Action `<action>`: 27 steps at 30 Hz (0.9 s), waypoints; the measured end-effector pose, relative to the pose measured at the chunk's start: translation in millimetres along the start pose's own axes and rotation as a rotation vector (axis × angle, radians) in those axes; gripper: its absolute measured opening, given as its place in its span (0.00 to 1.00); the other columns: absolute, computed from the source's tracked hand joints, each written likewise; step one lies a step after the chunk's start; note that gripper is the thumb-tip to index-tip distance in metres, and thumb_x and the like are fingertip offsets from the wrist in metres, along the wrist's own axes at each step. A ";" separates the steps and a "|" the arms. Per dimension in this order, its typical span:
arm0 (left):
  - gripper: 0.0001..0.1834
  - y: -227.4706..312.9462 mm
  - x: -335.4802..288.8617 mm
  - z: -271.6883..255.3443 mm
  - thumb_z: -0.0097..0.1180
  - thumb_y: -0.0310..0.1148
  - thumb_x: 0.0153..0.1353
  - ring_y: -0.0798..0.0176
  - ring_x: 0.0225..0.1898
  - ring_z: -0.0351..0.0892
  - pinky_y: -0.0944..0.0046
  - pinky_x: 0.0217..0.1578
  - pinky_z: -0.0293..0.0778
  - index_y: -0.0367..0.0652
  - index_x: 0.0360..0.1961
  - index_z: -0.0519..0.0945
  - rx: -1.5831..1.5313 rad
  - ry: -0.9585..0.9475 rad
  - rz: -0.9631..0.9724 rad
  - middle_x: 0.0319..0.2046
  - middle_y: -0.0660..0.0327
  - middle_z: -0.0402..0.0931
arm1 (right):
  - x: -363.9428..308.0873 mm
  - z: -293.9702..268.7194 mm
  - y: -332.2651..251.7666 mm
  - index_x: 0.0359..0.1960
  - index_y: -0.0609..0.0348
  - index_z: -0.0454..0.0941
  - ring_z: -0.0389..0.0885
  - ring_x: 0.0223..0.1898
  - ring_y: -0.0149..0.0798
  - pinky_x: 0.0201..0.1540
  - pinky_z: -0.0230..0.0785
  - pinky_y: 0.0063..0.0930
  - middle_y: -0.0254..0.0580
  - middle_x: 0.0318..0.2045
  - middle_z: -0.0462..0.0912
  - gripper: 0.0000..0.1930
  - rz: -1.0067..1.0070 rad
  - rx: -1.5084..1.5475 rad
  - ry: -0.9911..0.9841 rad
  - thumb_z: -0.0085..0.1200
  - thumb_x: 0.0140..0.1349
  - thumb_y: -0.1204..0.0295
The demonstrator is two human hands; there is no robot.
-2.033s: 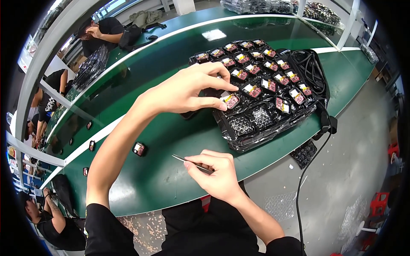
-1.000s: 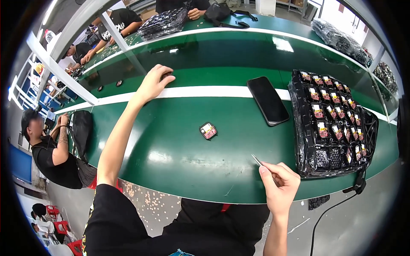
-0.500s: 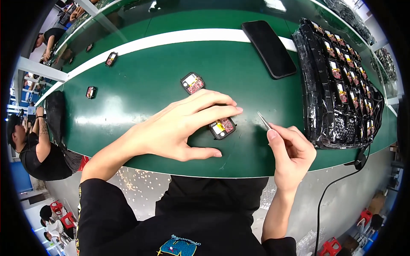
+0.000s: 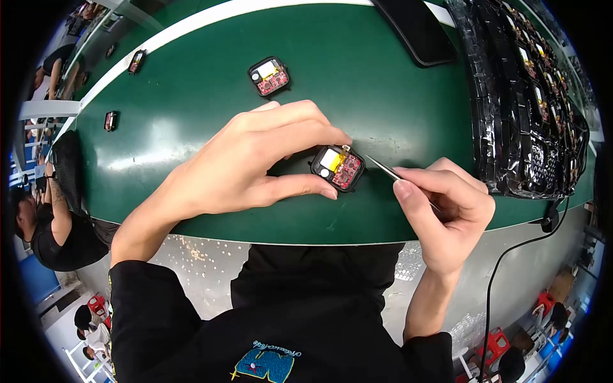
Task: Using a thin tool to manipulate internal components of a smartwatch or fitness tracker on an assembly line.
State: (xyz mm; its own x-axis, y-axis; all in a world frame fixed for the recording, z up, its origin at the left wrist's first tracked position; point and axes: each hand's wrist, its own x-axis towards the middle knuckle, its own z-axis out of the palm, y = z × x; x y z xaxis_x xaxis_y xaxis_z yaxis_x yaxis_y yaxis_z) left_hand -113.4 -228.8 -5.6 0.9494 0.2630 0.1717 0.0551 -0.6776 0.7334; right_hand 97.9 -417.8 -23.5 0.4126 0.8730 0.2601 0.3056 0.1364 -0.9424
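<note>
A small black electronic device with its casing uncovered lies on the green table, showing a red circuit board, a white block and yellow tape. My left hand grips it at the edges, thumb on the near side and index finger on the far side. In my right hand is a pair of metal tweezers, pinched between thumb and fingers. Their tip points at the device's right edge, a small gap away. Beyond my left hand sits a second device of the same kind.
Two more such devices sit far left. A black phone lies at the back right, beside black plastic trays stacked with several devices. A black cable hangs off the right edge. A person works at the left.
My left thumb and index finger have closed onto the device, which has turned slightly. The tweezers have come closer to it. The whole view has shifted, with the table's things higher in it.
</note>
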 end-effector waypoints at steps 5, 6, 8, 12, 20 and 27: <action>0.32 -3.5 0.5 3.4 0.86 0.38 0.48 0.56 0.42 0.85 0.59 0.41 0.80 0.35 0.55 0.90 0.065 0.018 0.044 0.41 0.55 0.86 | 1.8 6.4 -6.6 0.37 0.69 0.92 0.66 0.20 0.19 0.23 0.50 0.20 0.31 0.20 0.78 0.09 -0.027 -0.206 -0.101 0.69 0.55 0.89; 0.32 -4.5 1.0 3.8 0.86 0.38 0.48 0.56 0.42 0.85 0.59 0.41 0.80 0.35 0.55 0.90 0.055 0.010 0.038 0.41 0.55 0.86 | 1.8 7.7 -6.8 0.37 0.69 0.92 0.66 0.20 0.19 0.23 0.50 0.20 0.31 0.20 0.78 0.09 -0.014 -0.205 -0.102 0.69 0.55 0.89; 0.33 -6.5 1.8 3.7 0.86 0.39 0.47 0.56 0.41 0.85 0.59 0.41 0.80 0.35 0.54 0.90 0.036 0.025 0.045 0.40 0.55 0.86 | 2.5 10.0 -5.1 0.37 0.69 0.93 0.66 0.19 0.20 0.23 0.50 0.20 0.30 0.20 0.78 0.09 -0.042 -0.218 -0.086 0.70 0.55 0.88; 0.33 -7.4 3.3 3.8 0.86 0.40 0.47 0.57 0.40 0.85 0.60 0.40 0.80 0.35 0.54 0.91 0.045 0.023 0.037 0.39 0.56 0.87 | 4.6 11.7 -3.8 0.37 0.68 0.93 0.67 0.20 0.20 0.23 0.50 0.20 0.30 0.21 0.78 0.08 -0.066 -0.250 -0.095 0.71 0.55 0.87; 0.36 -7.8 3.9 2.9 0.86 0.43 0.45 0.59 0.39 0.84 0.61 0.38 0.77 0.36 0.54 0.91 0.062 -0.001 0.029 0.39 0.58 0.87 | 4.6 11.8 -3.3 0.39 0.68 0.93 0.68 0.21 0.20 0.24 0.51 0.19 0.30 0.21 0.78 0.08 -0.071 -0.278 -0.106 0.71 0.57 0.87; 0.36 -7.4 4.6 0.6 0.86 0.43 0.45 0.62 0.36 0.83 0.65 0.33 0.73 0.36 0.54 0.91 0.082 0.007 0.057 0.38 0.58 0.86 | 4.9 15.9 -3.9 0.39 0.68 0.93 0.68 0.21 0.20 0.24 0.50 0.19 0.31 0.21 0.79 0.09 -0.038 -0.276 -0.069 0.72 0.56 0.87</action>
State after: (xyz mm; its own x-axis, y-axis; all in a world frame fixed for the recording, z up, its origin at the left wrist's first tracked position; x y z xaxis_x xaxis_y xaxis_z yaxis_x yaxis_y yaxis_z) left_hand -109.2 -223.0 -10.6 0.9497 0.2265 0.2165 0.0259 -0.7453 0.6662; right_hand 85.1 -406.5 -21.9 0.3400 0.9008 0.2703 0.5459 0.0451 -0.8367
